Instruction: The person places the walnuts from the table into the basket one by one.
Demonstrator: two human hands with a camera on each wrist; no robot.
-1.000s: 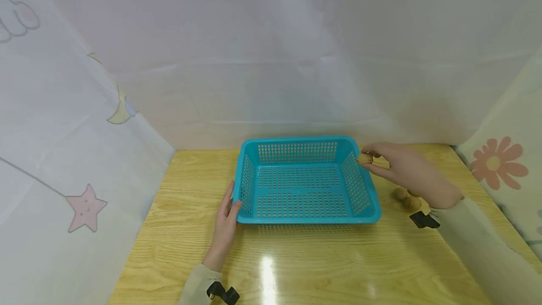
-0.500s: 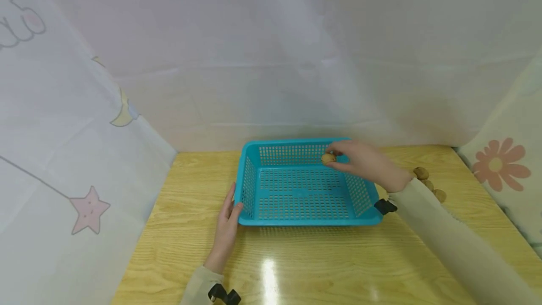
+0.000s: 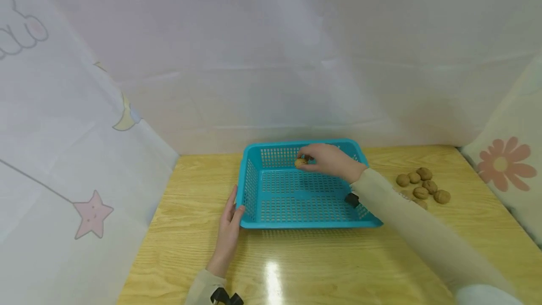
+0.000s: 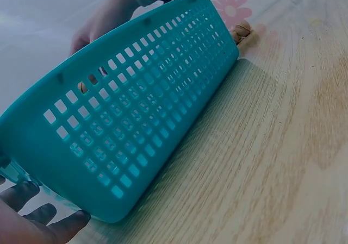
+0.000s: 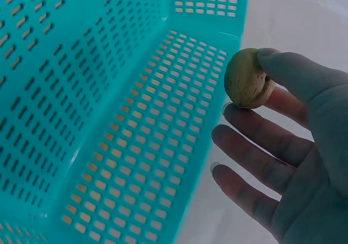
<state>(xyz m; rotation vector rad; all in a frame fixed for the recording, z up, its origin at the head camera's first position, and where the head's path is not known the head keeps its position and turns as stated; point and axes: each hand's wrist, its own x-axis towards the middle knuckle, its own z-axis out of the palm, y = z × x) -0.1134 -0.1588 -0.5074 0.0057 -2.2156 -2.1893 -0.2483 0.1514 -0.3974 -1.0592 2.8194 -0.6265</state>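
A walnut (image 3: 300,163) is pinched between the thumb and fingertips of my right hand (image 3: 332,160), over the back part of a blue plastic basket (image 3: 311,224). In the right wrist view the walnut (image 5: 247,80) sits between thumb and index finger, and the other fingers extend loosely. My left hand (image 3: 227,229) holds the basket's left side near the front corner, thumb at the rim and fingers along the outer wall. No walnut shows on the visible part of the basket floor. Through the basket wall, the left wrist view shows a bit of the held walnut (image 4: 82,87).
Several walnuts (image 3: 421,192) lie in a loose group on the wooden table (image 3: 195,192) right of the basket, partly hidden by the right sleeve (image 3: 415,222). Pale printed cloth (image 3: 271,60) stands behind the table and on both sides.
My right hand has carried the walnut leftward from the basket's right rim to above its inside. More of the walnut group now shows. The left hand keeps its hold on the basket.
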